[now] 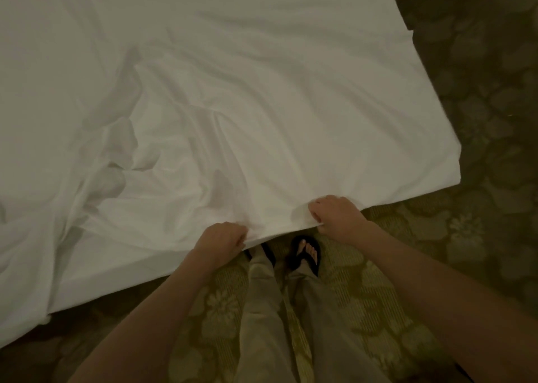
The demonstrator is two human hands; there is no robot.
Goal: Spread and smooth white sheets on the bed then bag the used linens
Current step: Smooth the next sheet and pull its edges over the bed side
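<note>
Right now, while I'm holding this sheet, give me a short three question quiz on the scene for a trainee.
1. True or false: both hands grip the near edge of the wrinkled white cotton sheet.
2. Which side of the sheet is more bunched: camera left or camera right?
3. What footwear shows on the floral patterned carpet? A) black flip-flops B) white trainers C) brown boots

Key:
1. True: left hand and right hand both grip it.
2. Camera left.
3. A, black flip-flops.
</note>
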